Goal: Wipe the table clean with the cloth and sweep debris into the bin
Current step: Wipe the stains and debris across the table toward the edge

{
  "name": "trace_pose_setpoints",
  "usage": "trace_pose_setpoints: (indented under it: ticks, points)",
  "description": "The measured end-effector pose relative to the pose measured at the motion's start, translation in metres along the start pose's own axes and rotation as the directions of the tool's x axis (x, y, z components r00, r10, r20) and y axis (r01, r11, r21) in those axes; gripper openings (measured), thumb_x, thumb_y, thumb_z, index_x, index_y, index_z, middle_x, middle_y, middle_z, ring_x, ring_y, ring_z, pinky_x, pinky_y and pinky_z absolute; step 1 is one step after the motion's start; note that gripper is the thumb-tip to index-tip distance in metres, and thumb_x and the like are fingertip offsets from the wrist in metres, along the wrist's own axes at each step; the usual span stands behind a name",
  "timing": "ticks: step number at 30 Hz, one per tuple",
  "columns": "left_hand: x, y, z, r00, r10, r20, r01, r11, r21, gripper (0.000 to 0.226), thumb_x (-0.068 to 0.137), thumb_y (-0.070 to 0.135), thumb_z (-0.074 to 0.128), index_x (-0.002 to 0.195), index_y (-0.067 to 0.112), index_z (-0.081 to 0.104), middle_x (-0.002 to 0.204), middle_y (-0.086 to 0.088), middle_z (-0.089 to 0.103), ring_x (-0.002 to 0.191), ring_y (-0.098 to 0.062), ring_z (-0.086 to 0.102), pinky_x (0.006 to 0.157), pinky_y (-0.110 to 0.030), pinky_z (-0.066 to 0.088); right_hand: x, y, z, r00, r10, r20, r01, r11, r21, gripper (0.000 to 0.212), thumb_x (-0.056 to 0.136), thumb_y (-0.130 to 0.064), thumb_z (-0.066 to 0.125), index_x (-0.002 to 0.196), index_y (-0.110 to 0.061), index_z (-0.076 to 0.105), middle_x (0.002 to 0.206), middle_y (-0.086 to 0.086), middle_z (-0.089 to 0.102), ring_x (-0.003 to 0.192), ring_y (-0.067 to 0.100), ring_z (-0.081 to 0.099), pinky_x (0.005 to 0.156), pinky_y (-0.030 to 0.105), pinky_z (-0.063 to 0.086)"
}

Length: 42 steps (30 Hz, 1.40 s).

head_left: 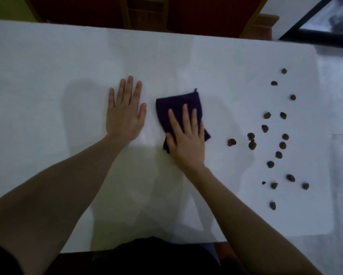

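White table, smooth, likely slick. Right hand flat, fingers straight, pressing folded dark purple cloth mid-table; soft, light, best driven under palm. Left hand flat, bracing. Brown debris lumps scattered right; probably light, may roll. Bin not visible.

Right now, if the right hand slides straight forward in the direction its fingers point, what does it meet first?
Only more of the purple cloth that the right hand presses flat. Beyond the cloth's far edge the white table looks bare up to its far edge. The brown debris pieces lie off to the right, outside that line.
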<state>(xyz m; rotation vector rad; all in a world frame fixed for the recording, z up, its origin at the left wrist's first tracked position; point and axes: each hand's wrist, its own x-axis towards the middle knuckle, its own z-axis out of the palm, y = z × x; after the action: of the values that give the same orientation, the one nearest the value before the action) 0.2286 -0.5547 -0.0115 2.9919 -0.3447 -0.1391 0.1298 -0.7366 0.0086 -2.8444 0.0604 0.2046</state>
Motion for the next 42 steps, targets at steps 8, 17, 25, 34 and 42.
trace_pose_setpoints:
  ticks: [8,17,25,34,42]
  points:
    - [0.000,-0.002,-0.010,0.999,0.007,0.053,-0.004,0.997,-0.073,0.061,0.104,0.038,0.025,0.159,0.018,0.008,0.167,-0.005,0.002,0.154,-0.021,0.000,0.124,-0.046,0.000,-0.067,0.060,-0.010,1.000,0.026,0.009,-0.026,1.000,-0.005,0.060,0.098,-0.043,0.038,0.155,-0.033,0.023,0.165,0.004,0.012,0.152,0.026,0.006,0.121,0.049,0.018]
    - [-0.097,-0.081,-0.029,0.991,-0.134,-0.005,0.132,0.979,-0.156,0.060,0.102,0.034,0.030,0.158,0.017,0.015,0.167,-0.003,0.007,0.154,-0.018,0.000,0.125,-0.044,0.000,0.094,-0.018,-0.012,0.984,0.175,-0.019,-0.174,0.984,0.041,0.059,0.101,-0.043,0.033,0.157,-0.034,0.014,0.166,0.006,0.003,0.151,0.034,-0.003,0.122,0.052,0.003]
    - [-0.170,-0.126,-0.027,0.970,-0.237,0.058,0.242,0.964,-0.106,0.063,0.101,0.039,0.022,0.159,0.016,0.011,0.167,-0.005,0.002,0.154,-0.020,-0.003,0.124,-0.043,-0.002,0.015,-0.123,0.034,0.926,-0.370,0.075,0.369,0.929,0.022,0.056,0.100,-0.039,0.039,0.154,-0.034,0.026,0.165,0.003,0.014,0.152,0.031,0.003,0.121,0.048,0.003]
    - [-0.188,-0.140,-0.021,0.986,-0.146,0.083,0.153,0.985,-0.078,0.064,0.100,0.041,0.023,0.158,0.014,0.016,0.166,-0.007,0.009,0.154,-0.024,0.006,0.124,-0.045,0.006,-0.069,-0.017,0.012,0.980,-0.200,0.002,0.200,0.980,0.000,0.057,0.094,-0.040,0.041,0.150,-0.031,0.036,0.160,0.011,0.027,0.148,0.036,0.020,0.116,0.054,0.026]
    - [-0.193,-0.149,-0.020,0.992,-0.084,0.091,0.091,0.993,-0.078,0.062,0.102,0.041,0.022,0.158,0.017,0.011,0.167,-0.004,0.005,0.154,-0.020,0.002,0.125,-0.043,0.005,0.002,-0.120,0.033,0.993,0.105,-0.062,-0.103,0.994,0.028,0.060,0.096,-0.038,0.040,0.154,-0.035,0.026,0.164,0.006,0.015,0.151,0.036,0.007,0.120,0.055,0.013]
